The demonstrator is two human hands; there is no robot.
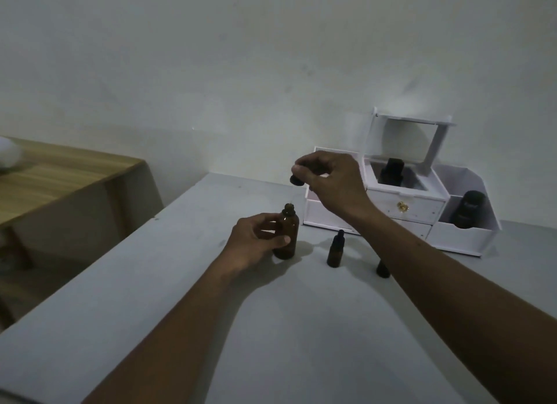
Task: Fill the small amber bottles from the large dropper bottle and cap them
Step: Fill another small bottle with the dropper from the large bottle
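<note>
On the grey bench (126, 283), near its far edge, the left hand (256, 240) grips the large bottle (287, 233), fingers (281, 240) wrapped round its amber body; the bottle stands upright on the bench with its neck open. Above it and a little to the right, the right hand (328, 177) hangs in the air, fingers pinched on the black dropper cap (296, 180), which is lifted clear of the bottle's neck. Whether a glass tube hangs from the cap is too dim to tell. To the right of the large bottle a small bottle (335, 251) stands upright with a black cap on, apart from the left hand. Further right, a second small bottle (382, 269) stands partly hidden behind the right forearm, so whether it is capped cannot be told. Behind them, against the wall, sits a white organiser (404, 206) with a drawer and a gold knob (401, 205). A dark bottle (391, 171) stands in its open middle compartment under the raised lid, and a dark jar (468, 209) stands in the right-hand compartment. To the left, below the bench, a wooden table (60, 174) shows.
</note>
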